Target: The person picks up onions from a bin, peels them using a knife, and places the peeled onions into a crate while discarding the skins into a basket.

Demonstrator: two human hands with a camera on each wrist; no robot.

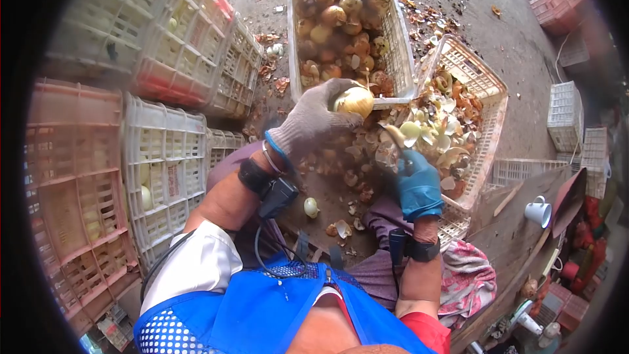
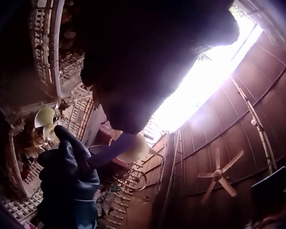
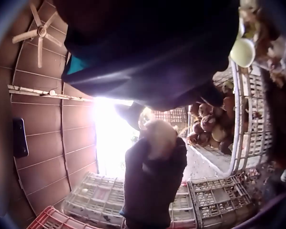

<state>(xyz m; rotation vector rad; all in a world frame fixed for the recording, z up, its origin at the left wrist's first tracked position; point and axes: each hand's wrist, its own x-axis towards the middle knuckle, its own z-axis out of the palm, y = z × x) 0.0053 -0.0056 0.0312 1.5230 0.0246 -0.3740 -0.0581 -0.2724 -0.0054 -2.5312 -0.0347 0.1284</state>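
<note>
The left hand [image 1: 311,118] grasps an onion [image 1: 356,101] in curled fingers, above the near edge of the onion crate [image 1: 293,33]. The right hand's [image 1: 419,187] fingers wrap what looks like a knife [image 1: 394,135], blurred, near the onion. Should the onion turn in that grasp, the blade could skid into the left fingers.

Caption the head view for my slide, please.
Left hand holding an onion, right hand gripping a knife, near a crate of brown-skinned onions.
</note>
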